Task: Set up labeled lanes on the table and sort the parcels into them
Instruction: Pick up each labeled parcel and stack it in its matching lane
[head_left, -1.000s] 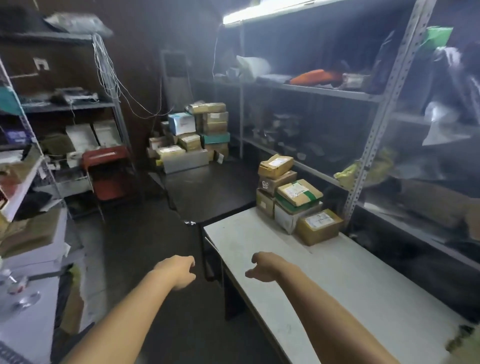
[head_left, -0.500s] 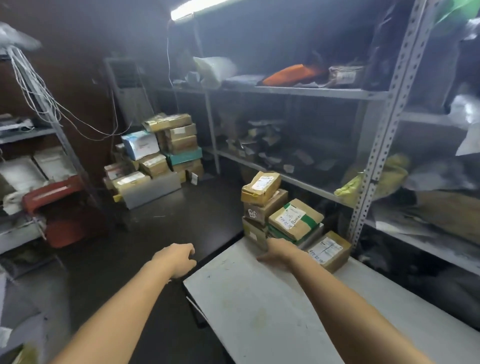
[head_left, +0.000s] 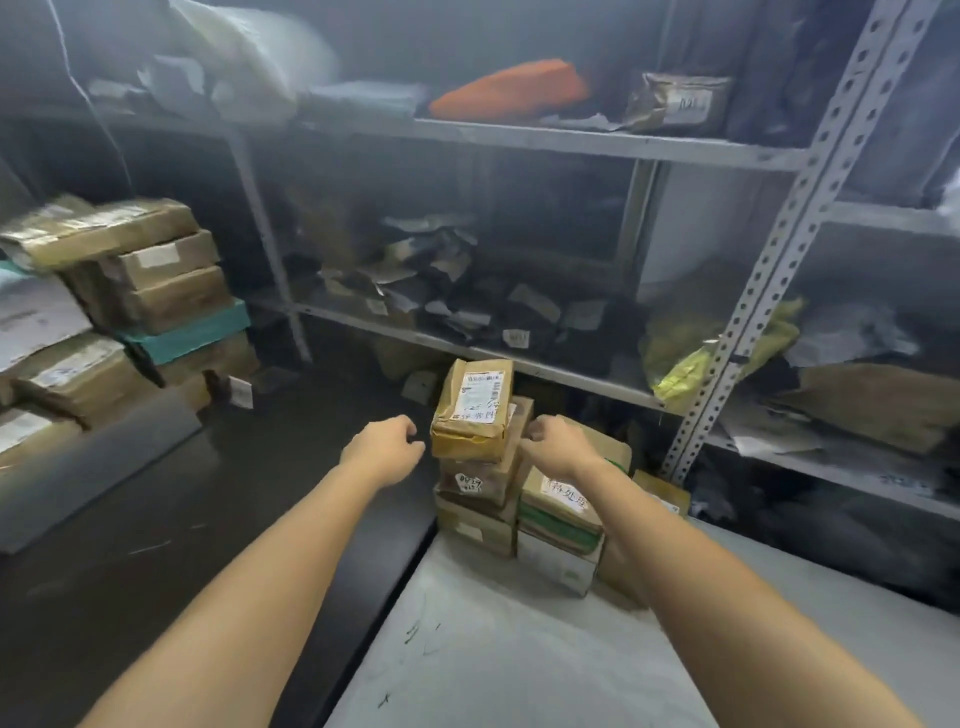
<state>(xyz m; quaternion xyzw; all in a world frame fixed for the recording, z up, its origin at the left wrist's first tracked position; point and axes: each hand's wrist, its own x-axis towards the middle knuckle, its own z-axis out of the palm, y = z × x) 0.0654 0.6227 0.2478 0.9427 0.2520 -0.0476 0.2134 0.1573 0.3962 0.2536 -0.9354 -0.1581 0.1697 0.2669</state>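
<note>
A stack of brown parcels stands at the far left corner of the white table (head_left: 519, 649). The top parcel (head_left: 472, 410) is tall, taped and carries a printed label. Under it sit a marked box (head_left: 478, 478) and a low box (head_left: 475, 527). Beside them a green-banded parcel (head_left: 558, 512) rests on a white box (head_left: 558, 564). My left hand (head_left: 384, 449) hovers just left of the top parcel, fingers curved toward it with a small gap. My right hand (head_left: 558, 449) is curled against the stack's right side; whether it grips anything is unclear.
A dark table (head_left: 156, 545) adjoins the white one on the left and carries a pile of boxes (head_left: 156, 280). A metal rack (head_left: 769, 270) full of bags and envelopes runs behind. A small box (head_left: 662, 491) lies behind my right forearm.
I have moved closer to the stack. Both hands have risen and reached forward, from low by the table's edge to either side of the top parcel.
</note>
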